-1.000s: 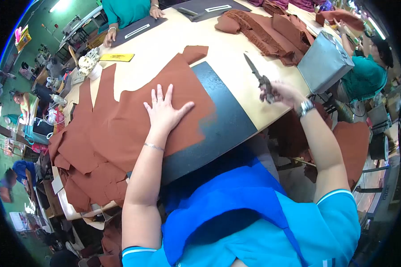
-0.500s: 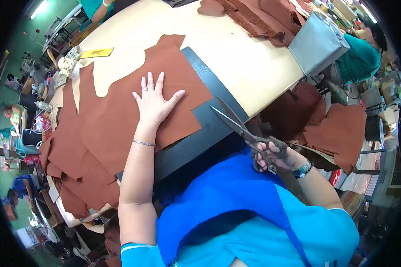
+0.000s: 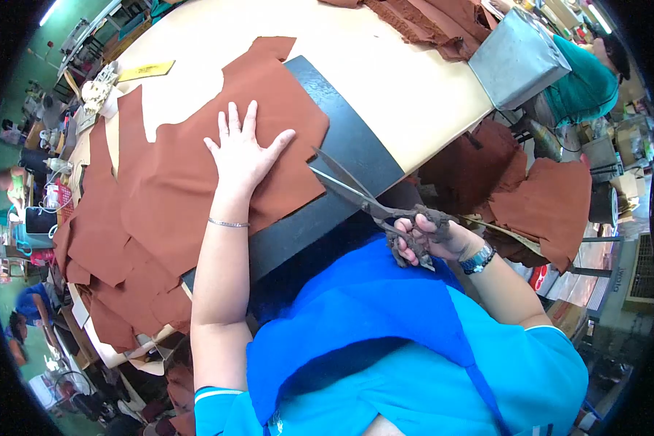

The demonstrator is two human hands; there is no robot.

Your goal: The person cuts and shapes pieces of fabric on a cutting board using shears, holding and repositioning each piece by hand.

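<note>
Spread over the table's front part is a large reddish-brown sheet (image 3: 174, 182) with an irregular outline. My left hand (image 3: 243, 152) lies flat on it, fingers apart, holding nothing. Under the sheet's right side is a dark board (image 3: 356, 138). My right hand (image 3: 439, 236) is closed round the wrapped handles of large scissors (image 3: 363, 196). Their blades are slightly apart and point up and left, with the tips at the sheet's right edge, by a notch. Whether the blades touch the sheet I cannot tell.
A grey metal box (image 3: 519, 62) stands at the table's right edge, beside a seated person in green (image 3: 585, 83). More brown pieces (image 3: 429, 25) are piled at the back, others hang at the right (image 3: 545, 207). A yellow strip (image 3: 147, 70) lies at the back left.
The scissors, which were closed and away to the right of the sheet, have come down and left to its edge, their blades now parted. My left hand stays flat on the sheet.
</note>
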